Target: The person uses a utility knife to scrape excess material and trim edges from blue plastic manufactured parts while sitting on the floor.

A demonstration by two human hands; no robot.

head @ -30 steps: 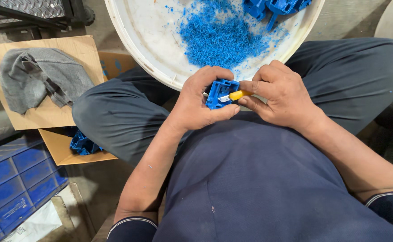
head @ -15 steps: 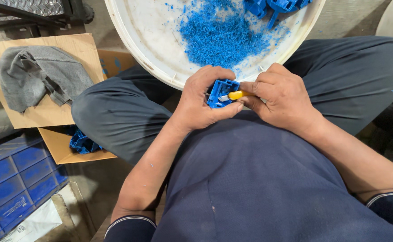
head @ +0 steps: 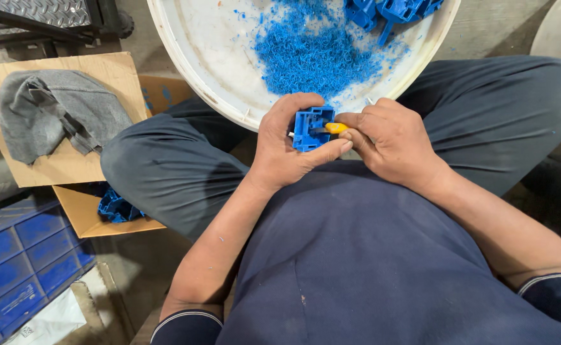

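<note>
My left hand (head: 287, 147) grips a small blue plastic box-shaped part (head: 311, 128) just above my lap. My right hand (head: 389, 140) holds a small knife with a yellow handle (head: 335, 128), its blade laid against the part's edge. Both hands meet at the near rim of a big white round tub (head: 184, 76). In the tub lie a heap of blue plastic shavings (head: 315, 54) and several more blue parts (head: 389, 11) at its far side.
A cardboard box (head: 82, 220) at my left holds blue parts (head: 117, 207); a grey cloth (head: 50, 115) lies on its flap. A blue compartment tray (head: 18, 262) is at the lower left. My knees flank the tub. A dark metal frame (head: 50, 19) stands at the top left.
My hands stay together on the part; the knife and part shift only slightly between frames.
</note>
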